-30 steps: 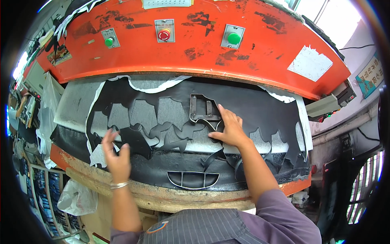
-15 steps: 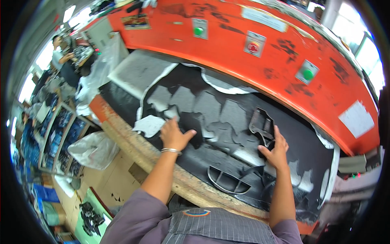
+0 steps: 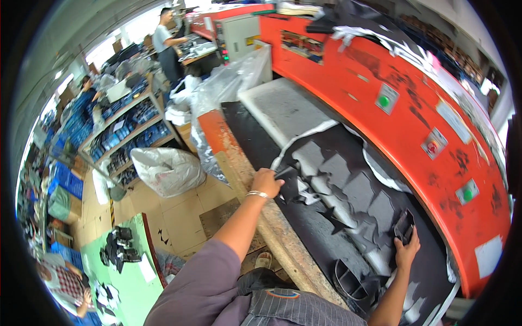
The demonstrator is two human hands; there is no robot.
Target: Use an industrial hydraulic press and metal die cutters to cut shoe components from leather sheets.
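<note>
A black sheet of material (image 3: 247, 130) lies along the bench, with cut-out gaps showing grey beneath. My left hand (image 3: 265, 183), a bangle at its wrist, is at the sheet's near edge, its fingers closed on a small black cut piece (image 3: 288, 175); the grip is partly hidden. My right hand (image 3: 406, 251) is wrapped round the near end of a dark metal cutting die (image 3: 404, 224) standing on the sheet at the right. A second, curved cutting die (image 3: 348, 280) with a crossbar rests nearer my body, apart from both hands.
A red machine beam (image 3: 353, 70) with round buttons runs behind the bench. Worn wood (image 3: 277, 236) forms its front edge. To the left are a white sack (image 3: 166, 171), loaded shelves (image 3: 133, 125) and a green table (image 3: 128, 239) with black pieces. Other people stand at far left and lower left.
My view has swung to the left. My left hand has moved left to the bench edge with its fingers closing on the black piece. The right hand stays at the die.
</note>
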